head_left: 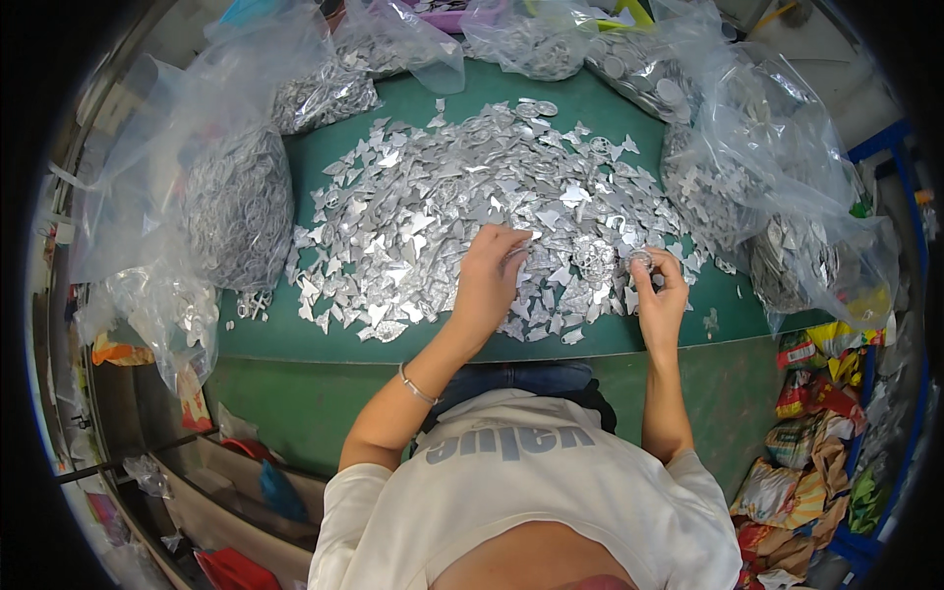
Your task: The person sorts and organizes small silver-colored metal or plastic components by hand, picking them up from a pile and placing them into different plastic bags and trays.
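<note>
Pinching round metal piece (pixel 640 261) between right fingers (pixel 653 278)

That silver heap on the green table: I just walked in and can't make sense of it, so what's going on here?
A person sits at the green table, both hands in a wide pile of small flat silver metal pieces. The left hand rests palm-down on the pile; the right hand pinches a small round silver piece at its fingertips. Clear plastic bags stuffed with similar pieces ring the table.
</note>
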`<state>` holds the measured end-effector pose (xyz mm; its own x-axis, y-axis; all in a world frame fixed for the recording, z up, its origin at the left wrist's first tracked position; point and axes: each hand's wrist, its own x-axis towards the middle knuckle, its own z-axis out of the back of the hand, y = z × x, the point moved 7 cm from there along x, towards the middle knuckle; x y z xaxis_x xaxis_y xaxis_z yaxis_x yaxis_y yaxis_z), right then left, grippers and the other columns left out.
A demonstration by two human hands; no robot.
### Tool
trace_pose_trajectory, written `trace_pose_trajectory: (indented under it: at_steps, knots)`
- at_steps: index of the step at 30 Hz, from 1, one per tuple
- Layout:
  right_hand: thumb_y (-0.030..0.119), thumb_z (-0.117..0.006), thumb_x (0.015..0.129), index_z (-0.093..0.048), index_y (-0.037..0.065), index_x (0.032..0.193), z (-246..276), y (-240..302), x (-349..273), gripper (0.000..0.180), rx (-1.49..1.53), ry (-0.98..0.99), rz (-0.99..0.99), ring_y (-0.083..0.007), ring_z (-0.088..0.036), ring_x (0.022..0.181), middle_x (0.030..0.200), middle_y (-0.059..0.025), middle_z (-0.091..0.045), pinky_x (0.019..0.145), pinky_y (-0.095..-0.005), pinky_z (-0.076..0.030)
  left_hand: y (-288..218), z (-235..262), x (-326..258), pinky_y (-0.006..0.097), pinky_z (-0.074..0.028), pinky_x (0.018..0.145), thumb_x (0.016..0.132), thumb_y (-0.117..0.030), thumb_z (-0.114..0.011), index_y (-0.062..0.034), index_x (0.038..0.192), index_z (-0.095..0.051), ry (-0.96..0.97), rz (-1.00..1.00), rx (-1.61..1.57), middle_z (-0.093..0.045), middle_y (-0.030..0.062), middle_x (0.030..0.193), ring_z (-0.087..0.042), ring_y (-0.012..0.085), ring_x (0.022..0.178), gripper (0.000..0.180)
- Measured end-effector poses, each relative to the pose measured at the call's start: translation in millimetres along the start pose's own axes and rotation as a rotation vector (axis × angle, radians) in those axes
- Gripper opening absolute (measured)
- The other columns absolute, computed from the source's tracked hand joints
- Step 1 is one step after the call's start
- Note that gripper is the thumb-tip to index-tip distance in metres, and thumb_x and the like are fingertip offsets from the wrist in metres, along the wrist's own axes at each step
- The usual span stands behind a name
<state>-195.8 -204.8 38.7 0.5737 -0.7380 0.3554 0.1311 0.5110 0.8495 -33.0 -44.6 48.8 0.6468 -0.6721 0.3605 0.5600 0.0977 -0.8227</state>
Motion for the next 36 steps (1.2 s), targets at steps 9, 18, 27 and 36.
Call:
trace_pose_trajectory:
  at_steps: [9,18,27,36]
  knots:
    - [0.008,-0.073,0.064,-0.058,0.002,0.074,-49.4,31.4,1.1,0.019,-0.385,0.171,0.369,-0.0302,-0.050,0.104,0.101,-0.0097,-0.060,0.094,-0.0451,-0.027,6.9,-53.3,-65.7,0.030,-0.053,0.080,0.090,-0.008,-0.049,0.0014,0.102,-0.053,0.459,0.918,-1.359,-0.055,0.0193,0.115,-0.059,0.0227,0.099,0.016]
    - [-0.004,-0.069,0.069,-0.061,-0.001,0.087,-54.2,24.6,-34.9,0.020,0.757,0.406,-0.420,-0.0146,-0.057,0.083,0.093,-0.0101,-0.059,0.061,-0.0199,-0.049,1.0,-63.5,-72.8,0.044,-0.046,0.088,0.095,-0.024,-0.038,-0.0013,0.120,-0.045,0.283,1.135,-1.729,-0.051,0.0219,0.118,-0.055,0.0282,0.104,0.034]
    - [0.012,-0.073,0.065,-0.060,0.003,0.085,-26.6,38.9,-5.2,0.025,-0.521,0.000,0.211,-0.0284,-0.045,0.093,0.099,-0.0087,-0.053,0.081,-0.0403,-0.032,10.8,-72.6,-88.3,0.040,-0.047,0.089,0.092,-0.020,-0.045,0.0018,0.118,-0.048,0.415,1.123,-1.484,-0.056,0.0165,0.111,-0.054,0.0270,0.107,0.034]
    - [0.006,-0.071,0.066,-0.061,0.002,0.077,-46.6,27.3,-21.2,0.016,0.167,0.399,-0.109,-0.0227,-0.048,0.091,0.090,-0.0063,-0.056,0.074,-0.0313,-0.039,-9.1,-62.7,-70.1,0.041,-0.043,0.094,0.092,-0.021,-0.047,0.0011,0.119,-0.047,0.192,1.071,-1.634,-0.056,0.0155,0.110,-0.051,0.0265,0.111,0.035]
